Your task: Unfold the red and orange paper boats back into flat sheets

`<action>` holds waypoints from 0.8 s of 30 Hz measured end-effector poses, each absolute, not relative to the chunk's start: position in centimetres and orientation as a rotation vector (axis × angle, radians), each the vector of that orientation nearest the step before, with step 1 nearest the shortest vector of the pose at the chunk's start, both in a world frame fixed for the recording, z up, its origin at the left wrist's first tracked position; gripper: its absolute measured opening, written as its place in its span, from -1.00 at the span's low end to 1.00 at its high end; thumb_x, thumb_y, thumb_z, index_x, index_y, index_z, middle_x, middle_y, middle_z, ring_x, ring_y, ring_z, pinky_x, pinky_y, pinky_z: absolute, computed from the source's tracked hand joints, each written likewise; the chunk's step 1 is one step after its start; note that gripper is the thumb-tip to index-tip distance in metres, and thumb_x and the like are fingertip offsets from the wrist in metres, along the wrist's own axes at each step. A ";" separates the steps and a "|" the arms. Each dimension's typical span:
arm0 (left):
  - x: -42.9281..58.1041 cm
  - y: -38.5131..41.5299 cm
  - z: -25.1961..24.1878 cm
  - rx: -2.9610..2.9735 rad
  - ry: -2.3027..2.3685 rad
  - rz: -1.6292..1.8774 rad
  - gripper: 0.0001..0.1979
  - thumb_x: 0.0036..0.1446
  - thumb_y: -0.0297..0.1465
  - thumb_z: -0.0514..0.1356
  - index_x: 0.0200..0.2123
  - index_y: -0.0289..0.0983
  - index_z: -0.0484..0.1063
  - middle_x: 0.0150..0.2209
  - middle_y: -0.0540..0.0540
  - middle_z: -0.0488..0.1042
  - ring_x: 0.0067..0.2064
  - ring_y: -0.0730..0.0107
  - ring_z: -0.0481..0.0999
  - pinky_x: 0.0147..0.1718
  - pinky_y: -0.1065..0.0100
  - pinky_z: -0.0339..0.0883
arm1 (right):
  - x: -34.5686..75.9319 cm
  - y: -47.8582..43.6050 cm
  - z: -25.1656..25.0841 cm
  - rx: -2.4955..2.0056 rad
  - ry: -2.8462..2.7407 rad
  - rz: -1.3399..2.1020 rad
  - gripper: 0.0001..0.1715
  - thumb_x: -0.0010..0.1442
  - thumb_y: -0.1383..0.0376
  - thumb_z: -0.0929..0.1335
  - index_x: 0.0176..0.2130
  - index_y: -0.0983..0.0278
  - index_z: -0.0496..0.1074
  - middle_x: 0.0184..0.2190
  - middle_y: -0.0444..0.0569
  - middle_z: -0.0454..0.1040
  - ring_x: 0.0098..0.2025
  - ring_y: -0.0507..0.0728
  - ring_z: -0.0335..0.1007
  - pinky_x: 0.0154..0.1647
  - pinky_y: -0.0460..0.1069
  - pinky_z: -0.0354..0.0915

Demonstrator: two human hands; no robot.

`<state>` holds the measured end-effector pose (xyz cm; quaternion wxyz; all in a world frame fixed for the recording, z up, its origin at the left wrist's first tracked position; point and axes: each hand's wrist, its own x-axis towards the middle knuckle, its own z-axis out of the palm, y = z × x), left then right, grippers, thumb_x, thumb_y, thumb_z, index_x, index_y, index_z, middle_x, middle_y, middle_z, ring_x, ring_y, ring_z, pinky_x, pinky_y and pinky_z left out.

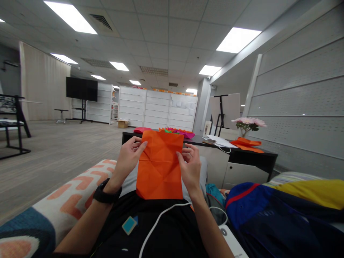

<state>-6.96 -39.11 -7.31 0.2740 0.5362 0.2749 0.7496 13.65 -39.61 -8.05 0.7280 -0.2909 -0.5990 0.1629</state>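
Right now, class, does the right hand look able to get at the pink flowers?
Probably not without leaning forward: the right hand is at the orange sheet's edge, and the pink flowers look well beyond it, near the right end of the cabinet, with orange paper in front of them.

Your paper [161, 172] is orange, your wristband [103, 195] black, your cable [160, 216] white, the flowers [248, 122] pink, the garment [243, 197] blue with a red stripe.

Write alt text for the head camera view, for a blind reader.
The left hand and right hand hold a creased orange sheet at its side edges. Behind it, a low cabinet bears pink flowers and colorful paper.
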 end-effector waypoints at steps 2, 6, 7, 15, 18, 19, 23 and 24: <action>-7.0 -39.0 -7.4 1.444 0.761 2.006 -0.65 -0.09 -0.15 0.44 -0.38 -0.27 0.47 -0.47 -0.03 0.52 -0.35 0.38 0.56 -0.42 0.53 0.37 | 14.0 -39.8 -7.6 -0.610 -1.301 0.442 -0.62 0.11 0.25 0.49 -0.07 0.16 0.40 -0.34 -0.14 0.48 -0.26 0.06 0.45 -0.23 -0.08 0.37; -6.9 -38.9 -7.5 1.472 0.765 1.979 -0.63 -0.05 -0.11 0.41 -0.35 -0.25 0.45 -0.44 -0.03 0.53 -0.36 0.39 0.55 -0.44 0.53 0.38 | 14.5 -40.0 -7.0 -0.446 -1.319 0.834 -0.67 0.20 0.03 0.41 -0.15 0.20 0.51 -0.30 -0.06 0.53 -0.22 0.08 0.46 -0.23 -0.07 0.38; -6.8 -38.9 -7.5 1.475 0.768 1.964 -0.64 -0.04 -0.11 0.40 -0.34 -0.25 0.45 -0.43 -0.03 0.53 -0.36 0.40 0.55 -0.44 0.53 0.38 | 14.6 -40.0 -7.0 -0.420 -1.332 0.899 -0.65 0.22 0.01 0.39 -0.16 0.21 0.52 -0.26 -0.04 0.54 -0.19 0.09 0.47 -0.22 -0.06 0.39; -6.5 -39.0 -7.6 1.516 0.798 1.865 -0.61 -0.05 -0.09 0.39 -0.32 -0.25 0.42 -0.38 -0.02 0.52 -0.33 0.43 0.51 -0.44 0.54 0.32 | 12.8 -40.0 -7.9 -0.468 -1.284 1.044 -0.31 0.02 0.10 0.54 0.09 0.13 0.34 -0.12 -0.05 0.58 -0.07 0.15 0.52 -0.08 0.01 0.43; -6.6 -39.0 -7.5 1.534 0.825 1.836 -0.60 -0.06 -0.09 0.40 -0.33 -0.25 0.41 -0.37 0.00 0.52 -0.34 0.45 0.50 -0.43 0.54 0.31 | 12.6 -39.9 -7.9 -0.520 -1.204 0.995 -0.44 0.01 0.04 0.52 -0.06 0.22 0.43 -0.26 -0.05 0.60 -0.21 0.14 0.54 -0.18 -0.01 0.43; -6.6 -39.1 -7.5 1.537 0.834 1.840 -0.60 -0.07 -0.09 0.40 -0.33 -0.25 0.41 -0.37 0.00 0.52 -0.34 0.45 0.50 -0.43 0.54 0.31 | 12.7 -39.9 -7.9 -0.524 -1.196 0.958 -0.51 0.00 0.06 0.53 -0.14 0.24 0.46 -0.27 -0.05 0.60 -0.22 0.14 0.53 -0.19 -0.02 0.42; -6.5 -39.0 -7.5 1.523 0.874 1.908 -0.61 -0.07 -0.09 0.39 -0.35 -0.26 0.42 -0.41 0.00 0.50 -0.37 0.45 0.50 -0.45 0.53 0.30 | 14.1 -39.3 -7.5 -0.546 -1.203 0.812 -0.66 -0.01 0.16 0.51 -0.23 0.26 0.50 -0.27 -0.05 0.60 -0.26 0.12 0.51 -0.21 -0.02 0.41; -6.5 -38.9 -7.5 1.517 0.883 1.930 -0.61 -0.06 -0.09 0.38 -0.35 -0.27 0.42 -0.42 0.00 0.50 -0.38 0.45 0.50 -0.45 0.53 0.31 | 14.6 -39.1 -7.4 -0.563 -1.199 0.775 -0.69 0.01 0.17 0.48 -0.23 0.25 0.51 -0.28 -0.06 0.60 -0.27 0.12 0.50 -0.22 -0.02 0.41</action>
